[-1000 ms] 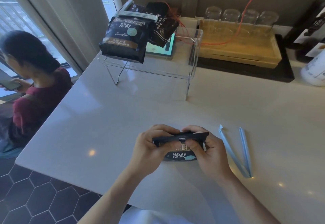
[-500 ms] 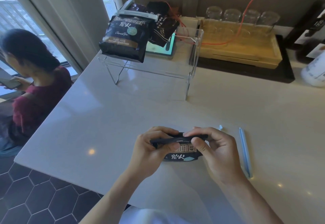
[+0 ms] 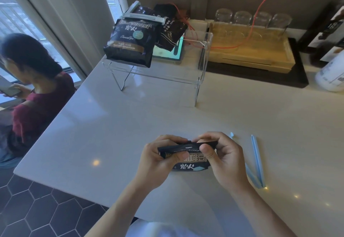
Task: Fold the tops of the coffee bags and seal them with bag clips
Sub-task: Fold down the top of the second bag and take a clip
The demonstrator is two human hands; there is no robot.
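A dark coffee bag (image 3: 189, 164) stands on the white counter (image 3: 130, 136) near its front edge. My left hand (image 3: 158, 160) pinches the left end of its folded top and my right hand (image 3: 223, 158) pinches the right end. The top flap is bent over toward me. A light blue bag clip (image 3: 257, 160) lies spread in a V on the counter just right of my right hand, partly hidden by it. On the clear acrylic riser (image 3: 201, 72) at the back sits another coffee bag (image 3: 130, 41), its top held by a grey clip (image 3: 143, 16).
A smaller dark bag (image 3: 171, 30) and a tablet (image 3: 169, 52) lie behind the clipped bag. A wooden tray (image 3: 251, 50) with upturned glasses and an orange cable stands at the back right, beside a white jar (image 3: 333, 74). A seated person (image 3: 29, 80) is left of the counter.
My right hand shifted its hold along the bag's top and covers more of the blue clip's near arm. The top flap has been bent further down. The bag stays in place.
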